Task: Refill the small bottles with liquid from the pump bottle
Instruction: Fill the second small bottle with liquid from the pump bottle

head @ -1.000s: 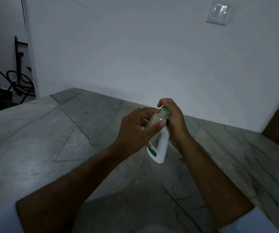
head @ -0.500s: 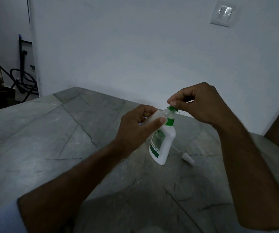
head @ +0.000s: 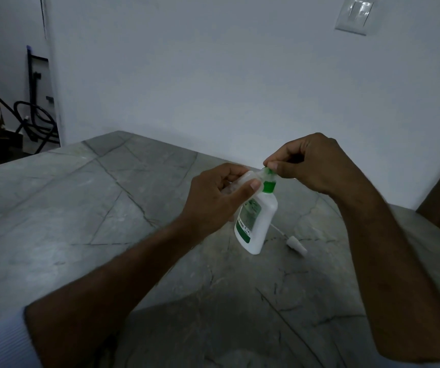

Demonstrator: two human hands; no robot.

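A white pump bottle point(head: 257, 221) with a green label and green collar stands tilted on the stone table point(head: 81, 208), its top leaning right. My right hand point(head: 311, 166) pinches the green pump head point(head: 268, 171) from above with thumb and fingertips. My left hand point(head: 219, 200) grips a small translucent bottle point(head: 244, 179) and holds it against the pump bottle's neck, just left of the pump head. Most of the small bottle is hidden inside my left fingers.
A small white spray cap with a thin dip tube point(head: 294, 243) lies on the table just right of the pump bottle. The white wall point(head: 213, 88) rises behind the table's far edge. Dark cables and a stand point(head: 35, 120) sit off the table at far left.
My right hand has come out from behind the pump bottle and risen to pinch the pump head. The spray cap on the table is now uncovered. My left hand stays put.
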